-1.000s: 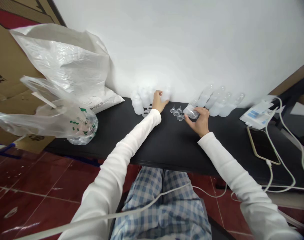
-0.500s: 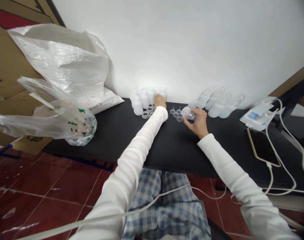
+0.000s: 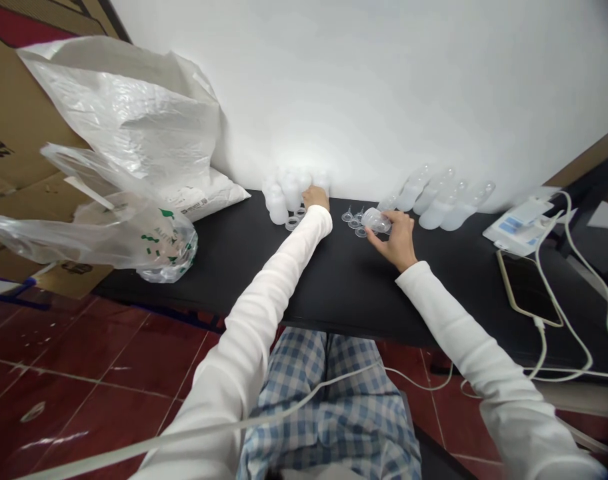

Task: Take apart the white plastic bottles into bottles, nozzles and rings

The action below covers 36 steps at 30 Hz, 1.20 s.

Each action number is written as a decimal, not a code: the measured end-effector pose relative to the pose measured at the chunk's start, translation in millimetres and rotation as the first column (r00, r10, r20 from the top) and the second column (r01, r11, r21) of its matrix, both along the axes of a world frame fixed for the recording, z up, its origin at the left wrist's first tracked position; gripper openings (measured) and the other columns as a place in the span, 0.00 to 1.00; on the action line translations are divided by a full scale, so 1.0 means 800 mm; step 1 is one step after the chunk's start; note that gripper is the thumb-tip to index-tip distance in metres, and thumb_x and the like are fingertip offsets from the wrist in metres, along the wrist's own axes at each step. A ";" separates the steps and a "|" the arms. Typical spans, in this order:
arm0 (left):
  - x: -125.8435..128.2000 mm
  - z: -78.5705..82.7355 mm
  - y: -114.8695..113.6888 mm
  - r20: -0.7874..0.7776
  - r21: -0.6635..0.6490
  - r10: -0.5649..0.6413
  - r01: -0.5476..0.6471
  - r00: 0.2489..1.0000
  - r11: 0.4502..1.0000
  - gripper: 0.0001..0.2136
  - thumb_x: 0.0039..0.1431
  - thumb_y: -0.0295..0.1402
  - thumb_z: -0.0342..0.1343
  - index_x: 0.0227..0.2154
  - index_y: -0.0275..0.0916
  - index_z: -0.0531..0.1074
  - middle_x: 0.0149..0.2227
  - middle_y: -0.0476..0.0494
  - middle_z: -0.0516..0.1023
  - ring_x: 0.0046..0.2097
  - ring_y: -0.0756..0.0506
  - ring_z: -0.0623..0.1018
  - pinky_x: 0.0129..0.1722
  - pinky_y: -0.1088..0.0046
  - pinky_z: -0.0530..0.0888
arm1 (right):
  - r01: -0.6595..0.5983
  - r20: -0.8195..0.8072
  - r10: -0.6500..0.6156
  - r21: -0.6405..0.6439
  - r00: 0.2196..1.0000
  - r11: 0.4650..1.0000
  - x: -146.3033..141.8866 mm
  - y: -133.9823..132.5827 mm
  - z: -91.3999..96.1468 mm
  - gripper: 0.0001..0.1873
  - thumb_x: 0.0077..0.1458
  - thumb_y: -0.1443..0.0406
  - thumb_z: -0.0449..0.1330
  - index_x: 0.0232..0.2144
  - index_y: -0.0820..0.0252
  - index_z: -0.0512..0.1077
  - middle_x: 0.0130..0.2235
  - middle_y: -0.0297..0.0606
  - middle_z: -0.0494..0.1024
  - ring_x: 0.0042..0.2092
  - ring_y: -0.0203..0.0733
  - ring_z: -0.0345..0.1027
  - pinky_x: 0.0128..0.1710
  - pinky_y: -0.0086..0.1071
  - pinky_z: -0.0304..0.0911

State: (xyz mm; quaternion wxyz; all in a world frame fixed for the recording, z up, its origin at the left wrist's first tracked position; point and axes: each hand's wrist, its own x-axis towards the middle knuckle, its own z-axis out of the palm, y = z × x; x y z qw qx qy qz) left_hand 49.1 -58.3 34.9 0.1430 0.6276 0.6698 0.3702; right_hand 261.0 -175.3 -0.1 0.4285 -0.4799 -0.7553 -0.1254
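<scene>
My right hand (image 3: pixel 397 241) grips a clear domed bottle cap (image 3: pixel 374 219) between thumb and fingers, tilted, its round end turned left. Just left of it lie several clear bottle nipples (image 3: pixel 349 215) and a clear ring (image 3: pixel 361 233) on the black table. My left hand (image 3: pixel 316 197) is closed at the group of white plastic bottles (image 3: pixel 277 203) by the wall; its fingertips and whatever they hold are hidden. Several clear screw rings (image 3: pixel 293 223) lie in front of those bottles. Capped bottles (image 3: pixel 437 208) stand in a group to the right.
A plastic carrier bag (image 3: pixel 167 240) and a big white sack (image 3: pixel 159 127) stand on the left, beside cardboard boxes (image 3: pixel 14 193). A phone (image 3: pixel 529 288) with cables and a white box (image 3: pixel 517 227) lie right. A white cable (image 3: pixel 324 387) crosses above my lap.
The clear cap in my right hand has turned, so its round end now faces more left and up. My left hand has shifted slightly among the white bottles.
</scene>
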 end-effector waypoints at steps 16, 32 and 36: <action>0.024 -0.041 -0.165 0.400 0.341 -0.672 0.579 0.624 0.741 0.22 0.64 0.56 0.52 0.27 0.41 0.66 0.32 0.46 0.70 0.34 0.47 0.71 0.40 0.67 0.71 | 0.032 -0.239 -0.071 -0.161 0.968 0.986 -0.031 -0.015 0.000 0.24 0.63 0.42 0.50 0.26 0.52 0.61 0.25 0.35 0.65 0.29 0.45 0.58 0.35 0.41 0.60; 0.017 -0.037 -0.161 0.752 0.295 -0.507 0.472 0.422 0.831 0.13 0.57 0.36 0.64 0.24 0.38 0.66 0.23 0.54 0.63 0.29 0.52 0.63 0.34 0.74 0.63 | -0.103 -0.469 -0.092 -0.375 0.878 0.921 -0.060 -0.029 0.007 0.32 0.57 0.35 0.53 0.23 0.55 0.56 0.22 0.26 0.57 0.27 0.33 0.50 0.28 0.30 0.50; 0.017 -0.032 -0.160 0.870 0.202 -0.360 0.421 0.337 0.884 0.09 0.55 0.24 0.57 0.23 0.38 0.64 0.23 0.54 0.63 0.28 0.53 0.64 0.33 0.77 0.64 | -0.143 -0.318 0.053 -0.266 0.947 0.953 -0.051 -0.020 0.001 0.27 0.57 0.39 0.58 0.31 0.56 0.67 0.26 0.30 0.66 0.28 0.37 0.56 0.31 0.32 0.59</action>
